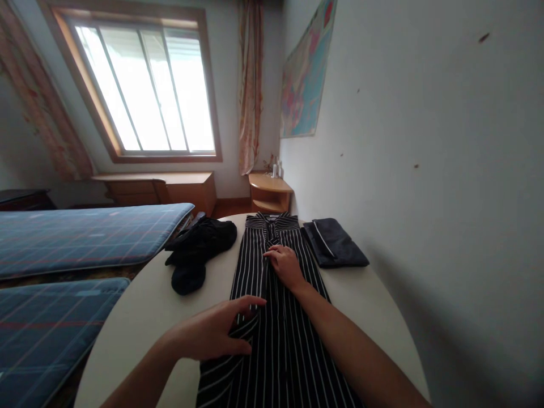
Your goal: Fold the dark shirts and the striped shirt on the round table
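A black shirt with white stripes (293, 340) lies lengthwise on a round cream table (140, 323), collar at the far end. Its long sides are folded inward, so it forms a narrow strip. My left hand (212, 328) is over the shirt's near left part, thumb and fingers spread apart around a raised fold of cloth. Farther up, my right hand (285, 265) rests on the shirt front below the collar, its fingers bent together on the cloth at the button strip. The tips of those fingers are partly hidden.
Left of the shirt lies a crumpled black garment (204, 241); on the right is a folded dark garment (335, 242). Beds with blue plaid mattresses (85, 238) stand at the left. A white wall (446, 198) runs along the right, and a corner shelf (270, 182) stands beyond.
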### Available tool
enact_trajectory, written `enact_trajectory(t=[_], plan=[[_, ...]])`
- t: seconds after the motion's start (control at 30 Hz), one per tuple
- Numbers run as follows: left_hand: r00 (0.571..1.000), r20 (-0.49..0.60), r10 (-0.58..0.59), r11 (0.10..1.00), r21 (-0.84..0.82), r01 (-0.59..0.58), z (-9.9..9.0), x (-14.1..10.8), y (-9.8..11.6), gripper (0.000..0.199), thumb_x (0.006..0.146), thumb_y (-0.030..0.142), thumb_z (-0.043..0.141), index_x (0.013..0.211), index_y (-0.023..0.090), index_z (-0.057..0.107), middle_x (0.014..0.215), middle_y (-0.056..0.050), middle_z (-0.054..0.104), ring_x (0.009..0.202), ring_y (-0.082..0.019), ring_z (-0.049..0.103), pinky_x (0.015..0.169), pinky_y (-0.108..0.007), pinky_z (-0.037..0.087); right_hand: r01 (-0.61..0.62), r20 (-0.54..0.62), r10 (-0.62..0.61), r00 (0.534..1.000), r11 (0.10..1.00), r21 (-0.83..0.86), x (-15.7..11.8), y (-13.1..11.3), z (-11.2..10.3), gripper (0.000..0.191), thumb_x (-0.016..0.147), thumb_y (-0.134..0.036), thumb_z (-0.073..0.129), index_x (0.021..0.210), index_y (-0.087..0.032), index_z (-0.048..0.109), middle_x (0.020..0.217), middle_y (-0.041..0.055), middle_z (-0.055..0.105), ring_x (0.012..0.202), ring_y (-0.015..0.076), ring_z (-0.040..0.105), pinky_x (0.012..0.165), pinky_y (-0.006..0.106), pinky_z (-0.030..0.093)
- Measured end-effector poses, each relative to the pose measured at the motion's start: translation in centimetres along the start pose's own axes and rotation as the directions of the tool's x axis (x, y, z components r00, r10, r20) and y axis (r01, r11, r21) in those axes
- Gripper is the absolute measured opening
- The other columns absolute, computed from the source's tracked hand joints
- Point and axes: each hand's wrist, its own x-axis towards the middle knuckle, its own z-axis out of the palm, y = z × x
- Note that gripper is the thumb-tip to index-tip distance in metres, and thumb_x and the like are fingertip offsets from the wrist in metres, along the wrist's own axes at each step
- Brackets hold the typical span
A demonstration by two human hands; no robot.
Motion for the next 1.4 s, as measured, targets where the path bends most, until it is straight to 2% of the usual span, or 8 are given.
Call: enact_trajectory(t=[0.13, 0.27, 0.43, 0.6, 0.8, 1.0, 1.13, 1.4], plan=[[0.960, 0.277, 0.027, 0.993, -0.117, 0.005, 1.8, 1.0, 0.3, 0.086, 0.066, 0.038, 0.083, 0.144, 0.036, 0.045, 0.127, -0.003, 0.060, 0.077, -0.015, 0.065, 0.067, -0.027, 0.051, -0.060, 0.041, 0.059, 0.997, 0.998, 0.009, -0.2, 0.4, -0.3, 0.023, 0.094, -0.017, 0.056, 0.101, -0.026, 0.075, 0.104, 0.0038, 0.070, 0.101, 0.0197, 0.060, 0.098, 0.037, 0.039], [0.810, 0.583, 0.060, 0.935, -0.317, 0.159, 3.6, 2.2, 0.0, 0.093, 0.065, 0.037, 0.084, 0.146, 0.030, 0.041, 0.123, -0.007, 0.065, 0.054, -0.010, 0.062, 0.053, -0.025, 0.051, -0.069, 0.123, 0.067, 0.990, 0.997, 0.016, -0.4, 0.8, -0.4, 0.024, 0.094, -0.018, 0.054, 0.102, -0.027, 0.075, 0.100, 0.0031, 0.072, 0.101, 0.0209, 0.058, 0.098, 0.038, 0.038], [0.933, 0.303, 0.194, 0.981, -0.044, -0.189, 5.2, 2.4, 1.0, 0.060, 0.071, 0.032, 0.080, 0.128, 0.029, 0.062, 0.097, -0.001, 0.074, 0.069, -0.015, 0.066, 0.062, -0.024, 0.049, -0.070, 0.159, 0.067, 0.985, 0.997, 0.017, -0.5, 0.6, -0.4, 0.027, 0.093, -0.017, 0.053, 0.106, -0.027, 0.075, 0.101, 0.0035, 0.073, 0.105, 0.0214, 0.056, 0.099, 0.038, 0.037], [0.894, 0.238, 0.379, 0.890, 0.172, -0.423, 6.8, 2.5, 1.5, 0.028, 0.074, 0.018, 0.074, 0.101, 0.028, 0.075, 0.082, 0.001, 0.071, 0.070, -0.015, 0.065, 0.062, -0.022, 0.044, -0.056, 0.158, 0.049, 0.986, 0.997, 0.044, -0.6, 0.6, -0.4, 0.026, 0.091, -0.014, 0.055, 0.103, -0.024, 0.075, 0.105, 0.0032, 0.074, 0.105, 0.0205, 0.058, 0.099, 0.036, 0.037], [0.836, 0.281, 0.470, 0.852, 0.101, -0.513, 6.4, 2.4, 1.5, 0.021, 0.075, 0.010, 0.070, 0.090, 0.023, 0.075, 0.077, 0.003, 0.068, 0.064, -0.011, 0.059, 0.057, -0.018, 0.041, -0.037, 0.090, 0.031, 0.995, 0.997, 0.066, -0.7, 0.1, -0.9, 0.022, 0.087, -0.012, 0.055, 0.095, -0.022, 0.072, 0.099, 0.0030, 0.072, 0.100, 0.0199, 0.059, 0.097, 0.035, 0.037], [0.840, 0.360, 0.406, 0.877, 0.103, -0.469, 6.2, 2.2, 1.2, 0.029, 0.070, 0.005, 0.067, 0.090, 0.023, 0.076, 0.075, 0.004, 0.069, 0.063, -0.011, 0.061, 0.056, -0.018, 0.041, 0.000, 0.072, -0.002, 0.997, 0.999, 0.032, -0.8, -0.2, -1.0, 0.014, 0.079, -0.011, 0.060, 0.083, -0.021, 0.068, 0.100, 0.0046, 0.066, 0.101, 0.0205, 0.056, 0.099, 0.036, 0.038], [0.858, 0.366, 0.360, 0.876, 0.184, -0.446, 7.0, 2.4, 0.7, 0.031, 0.068, 0.004, 0.066, 0.089, 0.025, 0.075, 0.074, 0.004, 0.070, 0.066, -0.014, 0.064, 0.057, -0.020, 0.041, -0.024, 0.107, 0.020, 0.994, 0.999, 0.032, -1.0, 0.3, -0.4, 0.022, 0.082, -0.014, 0.060, 0.098, -0.022, 0.073, 0.116, 0.0062, 0.064, 0.110, 0.0214, 0.055, 0.102, 0.037, 0.037], [0.862, 0.371, 0.346, 0.879, 0.192, -0.436, 7.1, 2.5, 0.8, 0.029, 0.069, 0.006, 0.065, 0.090, 0.024, 0.074, 0.073, 0.004, 0.070, 0.064, -0.013, 0.063, 0.056, -0.020, 0.041, -0.014, 0.096, 0.006, 0.995, 0.996, 0.090, -0.3, 0.7, -0.2, 0.034, 0.094, -0.014, 0.049, 0.116, -0.026, 0.072, 0.111, 0.0032, 0.073, 0.116, 0.0202, 0.056, 0.106, 0.038, 0.037]])
